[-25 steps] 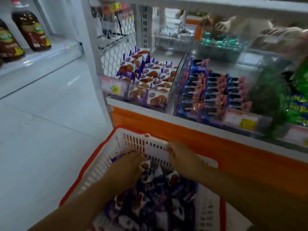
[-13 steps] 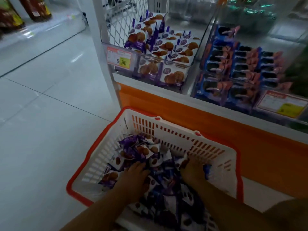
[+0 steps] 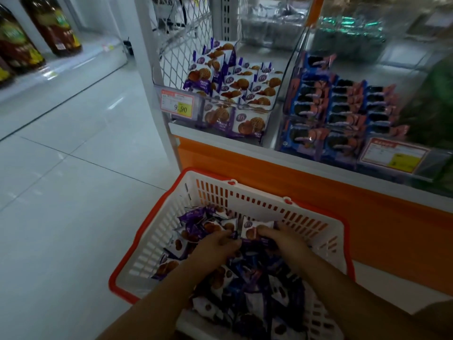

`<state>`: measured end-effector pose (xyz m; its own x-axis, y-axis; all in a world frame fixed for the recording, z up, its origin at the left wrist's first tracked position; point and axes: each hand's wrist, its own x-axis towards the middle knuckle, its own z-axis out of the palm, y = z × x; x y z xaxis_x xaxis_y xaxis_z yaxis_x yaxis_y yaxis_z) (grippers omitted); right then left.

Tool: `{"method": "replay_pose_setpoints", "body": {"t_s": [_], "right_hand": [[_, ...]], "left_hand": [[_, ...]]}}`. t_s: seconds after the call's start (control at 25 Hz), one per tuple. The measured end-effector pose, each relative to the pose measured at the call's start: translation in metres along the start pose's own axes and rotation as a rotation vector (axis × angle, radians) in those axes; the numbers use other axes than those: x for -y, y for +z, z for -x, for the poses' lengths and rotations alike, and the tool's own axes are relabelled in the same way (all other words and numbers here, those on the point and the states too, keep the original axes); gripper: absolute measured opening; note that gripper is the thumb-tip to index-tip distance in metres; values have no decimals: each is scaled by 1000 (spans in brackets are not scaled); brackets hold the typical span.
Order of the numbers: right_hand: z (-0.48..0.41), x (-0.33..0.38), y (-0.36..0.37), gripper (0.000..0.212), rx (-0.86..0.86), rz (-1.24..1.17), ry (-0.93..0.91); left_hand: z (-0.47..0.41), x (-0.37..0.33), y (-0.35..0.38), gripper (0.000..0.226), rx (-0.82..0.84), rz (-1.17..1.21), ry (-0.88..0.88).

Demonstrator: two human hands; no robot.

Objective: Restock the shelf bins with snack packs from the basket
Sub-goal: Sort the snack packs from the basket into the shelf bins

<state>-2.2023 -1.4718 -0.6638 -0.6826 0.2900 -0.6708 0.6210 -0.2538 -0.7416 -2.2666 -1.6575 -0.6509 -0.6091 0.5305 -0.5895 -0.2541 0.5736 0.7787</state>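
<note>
Here, glossy crinkled snack packs (image 3: 245, 303), purple and white with brown biscuits printed on them, are lying in a loose heap in a white slotted plastic basket (image 3: 157, 244) with an orange rim. The left hand (image 3: 215, 247) is curling its fingers into the heap and gripping packs there. Just beside it, the right hand (image 3: 284, 242) is pinching a white pack (image 3: 252, 229) near the basket's far wall. The basket is sitting on smooth pale floor tiles (image 3: 73, 204), which are stretching open to the left, and its far side is standing close to the shelf's orange base panel (image 3: 331, 190). Above that, a clear plastic bin (image 3: 278, 94) is holding upright rows of matching packs behind a price tag (image 3: 177, 105). Just right of it, blue packs (image 3: 343, 106) are lying in stacked rows. Dark bottles (image 3: 54, 28) are standing on a far shelf at the left.
</note>
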Motion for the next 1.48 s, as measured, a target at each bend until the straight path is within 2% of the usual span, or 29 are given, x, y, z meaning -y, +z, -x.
{"method": "replay_pose_setpoints", "body": {"t_s": [0.04, 0.12, 0.28, 0.48, 0.6, 0.8, 0.84, 0.92, 1.0, 1.08, 1.16, 1.28, 1.48], "right_hand": [[9, 8, 0, 32, 79, -47, -34], [23, 16, -1, 32, 167, -171, -104], [43, 29, -1, 44, 203, -279, -187], [66, 47, 10, 40, 225, -321, -231], [86, 79, 26, 36, 100, -110, -315], [115, 174, 56, 28, -150, 349, -592], [117, 194, 62, 30, -184, 392, -656], [113, 232, 73, 33, -226, 397, -771], [96, 269, 84, 35, -275, 373, -843], [70, 300, 98, 39, -331, 436, -855], [38, 319, 111, 41, -322, 530, -809], [-3, 328, 129, 43, -279, 679, -727], [-31, 331, 138, 51, -346, 868, -720]], "left_hand": [[4, -10, -1, 20, 48, 200, -5], [9, -23, -3, 25, 77, 358, 44], [21, -39, -7, 30, 39, 397, 110], [40, -61, -21, 26, 19, 404, 136], [56, -90, -45, 23, -11, 292, 209], [78, -158, -101, 24, -153, 211, 418], [78, -169, -111, 25, -220, 179, 475], [76, -184, -129, 28, -472, 22, 563], [69, -186, -144, 41, -740, -271, 593], [54, -174, -158, 55, -857, -635, 557], [37, -160, -166, 63, -838, -819, 503], [22, -151, -174, 62, -788, -820, 478], [11, -142, -180, 61, -777, -841, 511]]}}
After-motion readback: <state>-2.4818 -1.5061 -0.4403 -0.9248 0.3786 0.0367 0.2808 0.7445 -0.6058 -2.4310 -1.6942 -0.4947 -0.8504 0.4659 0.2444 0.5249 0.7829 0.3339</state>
